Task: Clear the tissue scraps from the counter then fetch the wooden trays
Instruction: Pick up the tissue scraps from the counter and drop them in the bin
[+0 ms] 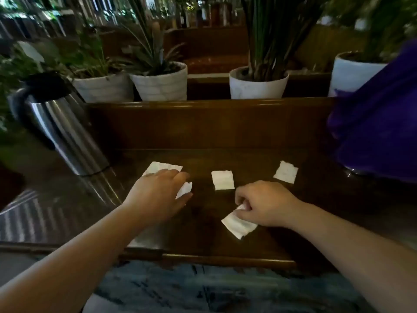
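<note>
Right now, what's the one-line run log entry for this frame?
step: clearing scraps | left hand: grip on scrap | right hand: grip on scrap | loose scraps: two on counter | trays: not in view

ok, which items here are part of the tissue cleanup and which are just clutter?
Job:
- left hand on tissue scrap, another scrap at its fingers
- right hand pinching scrap
- two loose scraps
- counter

Clutter:
- steel jug
- potted plants
- purple cloth

No wooden trays in view.
</note>
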### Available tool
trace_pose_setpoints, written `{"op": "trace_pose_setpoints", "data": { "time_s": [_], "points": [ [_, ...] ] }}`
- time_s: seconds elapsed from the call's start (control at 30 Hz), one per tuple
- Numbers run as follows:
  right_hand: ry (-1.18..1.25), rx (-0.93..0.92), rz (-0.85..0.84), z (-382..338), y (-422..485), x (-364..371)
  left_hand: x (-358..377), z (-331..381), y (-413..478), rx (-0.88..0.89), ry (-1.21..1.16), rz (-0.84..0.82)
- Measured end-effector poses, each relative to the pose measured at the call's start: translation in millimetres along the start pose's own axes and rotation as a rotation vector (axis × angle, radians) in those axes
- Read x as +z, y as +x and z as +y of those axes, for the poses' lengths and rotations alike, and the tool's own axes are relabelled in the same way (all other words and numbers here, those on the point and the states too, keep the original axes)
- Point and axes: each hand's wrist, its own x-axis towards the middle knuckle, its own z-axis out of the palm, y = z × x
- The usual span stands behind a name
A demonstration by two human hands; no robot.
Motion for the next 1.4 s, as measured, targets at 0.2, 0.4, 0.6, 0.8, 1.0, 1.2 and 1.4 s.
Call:
{"op": "trace_pose_setpoints", "data": {
  "time_s": [0.2,0.4,0.6,0.8,1.0,1.2,1.4],
  "points": [
    [-0.045,0.135,-0.145,-9,29,18,27,-45,19,0.107,-0.038,-0.065],
    [0.089,0.123,-0.158,-16,33,21,45,-70,35,0.214,-0.085,-0.117],
    [0.127,0.177,0.01,-16,47,-1,64,-73,51,0.312,-0.129,-0.247],
    [0.08,0.138,0.17,-4,86,-21,55,-73,51,0.34,-0.169,-0.158],
    [0.01,0.148,-0.022,4,123,-10,41,-108,71,0.123,-0.102,0.008],
    [0.126,0.194,-0.077,6,122,1,56,-123,88,-0.05,-0.073,-0.218],
    [0.127,0.161,0.012,4,101,2,65,-123,84,-0.021,-0.063,-0.3]
  ]
}}
